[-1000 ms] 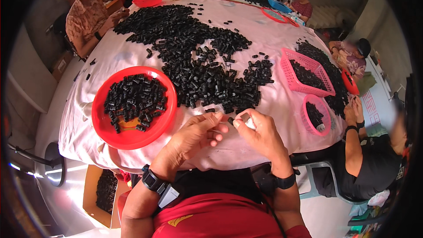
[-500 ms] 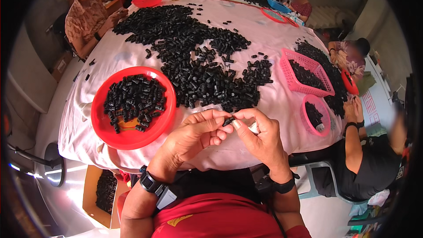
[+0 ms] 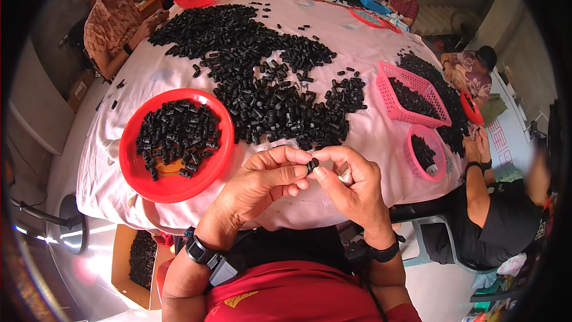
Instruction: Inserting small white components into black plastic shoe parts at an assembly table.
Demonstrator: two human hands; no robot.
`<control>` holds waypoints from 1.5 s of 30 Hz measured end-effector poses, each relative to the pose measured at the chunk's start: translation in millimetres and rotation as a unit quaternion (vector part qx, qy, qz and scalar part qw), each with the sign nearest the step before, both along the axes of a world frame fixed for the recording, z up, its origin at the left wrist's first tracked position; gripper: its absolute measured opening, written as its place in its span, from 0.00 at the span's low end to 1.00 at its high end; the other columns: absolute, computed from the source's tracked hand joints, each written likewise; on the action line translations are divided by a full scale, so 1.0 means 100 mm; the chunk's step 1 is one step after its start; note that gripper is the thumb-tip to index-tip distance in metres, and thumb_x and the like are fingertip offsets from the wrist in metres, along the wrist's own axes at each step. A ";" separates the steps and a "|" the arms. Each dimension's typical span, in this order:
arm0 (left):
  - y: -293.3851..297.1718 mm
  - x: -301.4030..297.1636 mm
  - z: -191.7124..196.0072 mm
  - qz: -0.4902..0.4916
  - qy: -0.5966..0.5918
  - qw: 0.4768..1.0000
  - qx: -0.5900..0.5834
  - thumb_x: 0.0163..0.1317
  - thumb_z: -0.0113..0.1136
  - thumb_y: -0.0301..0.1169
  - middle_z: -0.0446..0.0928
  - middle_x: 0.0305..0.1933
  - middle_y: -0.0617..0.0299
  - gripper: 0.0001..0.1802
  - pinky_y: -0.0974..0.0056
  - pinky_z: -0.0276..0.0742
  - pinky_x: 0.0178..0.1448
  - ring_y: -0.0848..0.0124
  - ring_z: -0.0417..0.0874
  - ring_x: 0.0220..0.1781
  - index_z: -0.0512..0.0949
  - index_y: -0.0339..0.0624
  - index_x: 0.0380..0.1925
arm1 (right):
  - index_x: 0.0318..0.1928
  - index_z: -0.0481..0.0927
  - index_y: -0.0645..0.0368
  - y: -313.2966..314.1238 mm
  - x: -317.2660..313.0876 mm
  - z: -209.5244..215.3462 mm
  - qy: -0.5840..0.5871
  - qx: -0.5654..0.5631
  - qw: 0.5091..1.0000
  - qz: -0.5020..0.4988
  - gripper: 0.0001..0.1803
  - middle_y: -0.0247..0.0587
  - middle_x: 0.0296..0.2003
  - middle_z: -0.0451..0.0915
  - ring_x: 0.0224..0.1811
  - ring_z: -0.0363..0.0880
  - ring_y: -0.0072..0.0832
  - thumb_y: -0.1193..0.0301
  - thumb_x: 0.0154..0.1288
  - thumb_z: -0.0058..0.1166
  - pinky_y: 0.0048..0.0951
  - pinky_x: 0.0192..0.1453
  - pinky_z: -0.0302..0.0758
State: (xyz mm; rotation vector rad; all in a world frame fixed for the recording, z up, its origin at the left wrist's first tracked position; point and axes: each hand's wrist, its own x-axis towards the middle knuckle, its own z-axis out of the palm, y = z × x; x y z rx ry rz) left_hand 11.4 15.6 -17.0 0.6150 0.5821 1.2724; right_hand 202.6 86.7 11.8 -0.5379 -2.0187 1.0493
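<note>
Over the near table edge, my left hand (image 3: 267,177) pinches a small black cylindrical part (image 3: 312,165) between thumb and fingers. My right hand (image 3: 356,189) is closed on the same piece from the other side, thumb and index finger meeting at it. Something white (image 3: 346,175), perhaps cloth, shows among the right fingers. Just beyond both hands spreads a large heap of similar black parts (image 3: 280,107). A round red basin (image 3: 128,170) left of my hands holds many of the same parts, with an orange patch at its bottom.
A pink perforated basket (image 3: 442,107) and a round pink basket (image 3: 438,174) with black parts stand to the right, beside another heap. Pale cloth (image 3: 107,155) covers the table. Below its left edge sits a cardboard box (image 3: 121,262) of black parts. Several other people sit around the table.
The black part has turned between my fingers and now shows a rounder outline. My hands have hardly moved, and the surroundings have shifted slightly left in view.
</note>
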 end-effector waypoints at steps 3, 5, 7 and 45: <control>-0.01 0.01 -0.01 0.037 0.021 0.998 0.044 0.65 0.63 0.24 0.82 0.42 0.64 0.13 0.72 0.79 0.45 0.75 0.83 0.41 0.80 0.38 0.49 | 0.48 0.80 0.62 -0.03 0.01 0.07 -0.029 0.003 1.000 -0.007 0.11 0.36 0.34 0.85 0.25 0.74 0.10 0.74 0.66 0.61 0.17 0.25 0.68; -0.02 0.02 -0.01 0.054 0.044 0.996 0.062 0.66 0.62 0.26 0.81 0.42 0.65 0.11 0.73 0.78 0.45 0.76 0.83 0.41 0.81 0.38 0.47 | 0.47 0.79 0.65 -0.04 0.00 0.08 -0.027 -0.003 1.000 0.003 0.09 0.33 0.33 0.82 0.29 0.74 0.10 0.80 0.67 0.57 0.13 0.28 0.65; -0.03 0.03 0.04 0.050 0.020 0.997 0.049 0.67 0.61 0.27 0.81 0.41 0.65 0.11 0.72 0.78 0.44 0.76 0.83 0.41 0.81 0.37 0.47 | 0.47 0.78 0.65 -0.02 0.03 0.04 -0.020 -0.006 1.000 0.007 0.09 0.35 0.35 0.82 0.30 0.77 0.13 0.80 0.67 0.57 0.14 0.31 0.69; -0.07 0.06 0.09 -0.019 -0.031 0.999 0.006 0.70 0.58 0.30 0.81 0.43 0.64 0.15 0.72 0.77 0.47 0.78 0.80 0.40 0.78 0.36 0.53 | 0.34 0.74 0.58 -0.08 -0.03 0.07 -0.161 0.180 0.966 -0.093 0.28 0.38 0.18 0.78 0.18 0.80 0.34 0.46 0.53 0.69 0.33 0.21 0.73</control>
